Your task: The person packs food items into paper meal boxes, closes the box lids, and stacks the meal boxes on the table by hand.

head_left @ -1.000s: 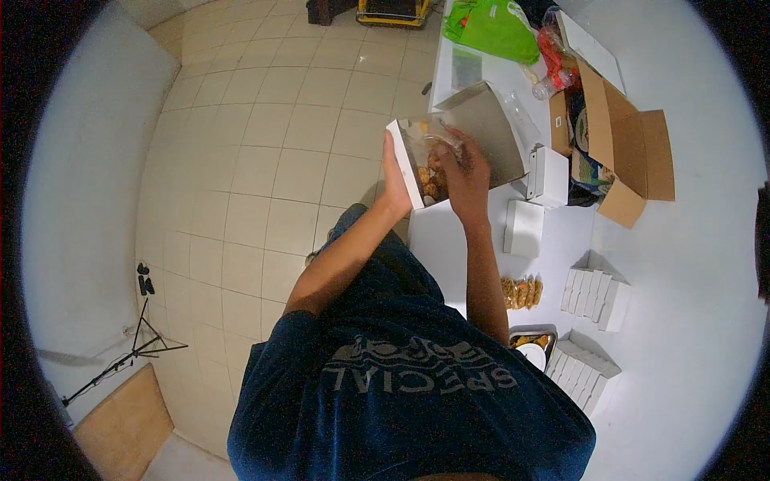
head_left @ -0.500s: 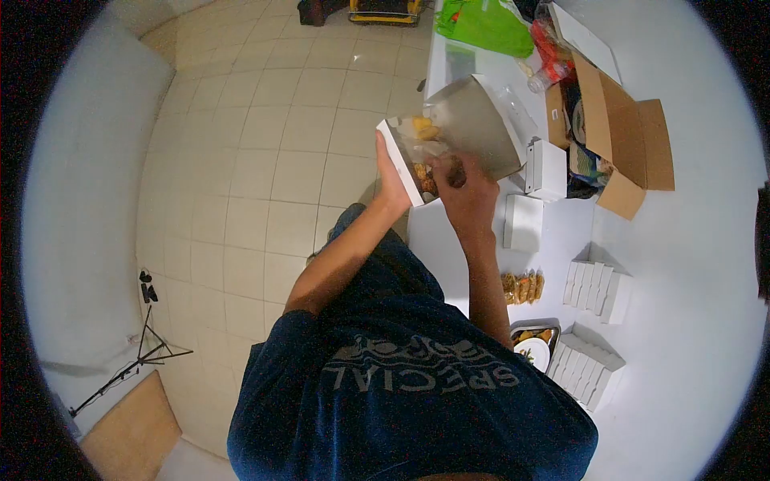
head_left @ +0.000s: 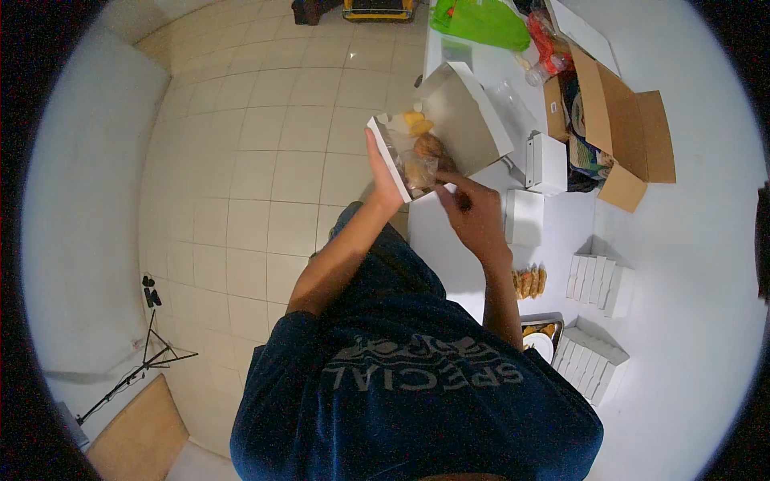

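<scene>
My left hand (head_left: 383,180) grips the outer side of an open white cardboard food box (head_left: 386,154), holding it tilted above the table's left edge. The lid (head_left: 475,112) is folded back to the right. Inside are yellow pieces (head_left: 418,123), a brown roundish food item (head_left: 429,145) and a clear plastic packet (head_left: 419,171) with brown contents at the near end. Beside that near end is my right hand (head_left: 479,216), thumb and forefinger apart, fingertips close to the packet. Whether they touch it is hard to tell.
On the white table are a closed white box (head_left: 524,216), another white box (head_left: 547,164), wrapped snacks (head_left: 529,281), a tray (head_left: 553,321) with a white plate, and stacked folded boxes (head_left: 589,276). Farther off are an open brown carton (head_left: 626,112) and a green bag (head_left: 481,24).
My right hand has drawn back from inside the box toward its near right edge. The plastic packet now shows at the near end. The box has shifted slightly left.
</scene>
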`<state>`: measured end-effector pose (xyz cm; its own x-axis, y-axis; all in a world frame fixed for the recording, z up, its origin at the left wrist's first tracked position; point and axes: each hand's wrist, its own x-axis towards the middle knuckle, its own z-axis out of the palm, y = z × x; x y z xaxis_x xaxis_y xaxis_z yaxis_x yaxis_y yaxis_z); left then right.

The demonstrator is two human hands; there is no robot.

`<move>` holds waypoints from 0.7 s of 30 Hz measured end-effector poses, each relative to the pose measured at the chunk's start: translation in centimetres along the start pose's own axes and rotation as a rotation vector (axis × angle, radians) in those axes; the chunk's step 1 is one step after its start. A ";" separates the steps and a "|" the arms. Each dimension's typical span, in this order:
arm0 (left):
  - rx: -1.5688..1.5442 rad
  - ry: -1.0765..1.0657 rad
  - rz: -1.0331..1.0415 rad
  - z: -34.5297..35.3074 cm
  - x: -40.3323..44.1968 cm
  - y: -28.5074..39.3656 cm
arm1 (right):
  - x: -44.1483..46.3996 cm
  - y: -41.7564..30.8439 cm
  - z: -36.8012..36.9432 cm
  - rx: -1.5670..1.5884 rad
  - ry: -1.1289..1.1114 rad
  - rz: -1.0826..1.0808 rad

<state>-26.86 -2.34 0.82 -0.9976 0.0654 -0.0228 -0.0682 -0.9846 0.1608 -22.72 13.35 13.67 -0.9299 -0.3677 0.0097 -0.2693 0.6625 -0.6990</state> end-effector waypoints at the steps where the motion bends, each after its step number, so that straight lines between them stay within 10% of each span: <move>1: 0.024 0.018 0.017 0.3 0.0 0.2 | -0.6 1.0 -0.1 0.001 0.000 -0.002; 5: 0.035 0.043 0.006 0.8 -0.1 0.7 | -4.3 9.4 -0.4 0.003 0.282 0.220; 7: 0.030 0.058 -0.017 0.4 -0.1 0.8 | -8.3 15.9 -0.4 -0.621 0.038 0.358; 10: 0.041 0.107 -0.013 1.1 -0.5 0.9 | -16.0 24.0 -0.6 -0.560 -0.296 0.581; 14: 0.072 0.117 -0.047 0.4 -1.7 0.3 | -24.4 29.1 3.9 -0.754 -0.030 0.337; 21: 0.069 0.113 -0.048 0.2 -3.3 -0.4 | -25.1 28.6 6.6 -0.802 0.251 0.603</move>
<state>-23.52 -2.15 1.04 -0.9858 0.0899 -0.1422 -0.1205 -0.9671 0.2239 -5.37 37.22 -11.30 -0.9663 0.2558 0.0288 0.2569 0.9655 0.0438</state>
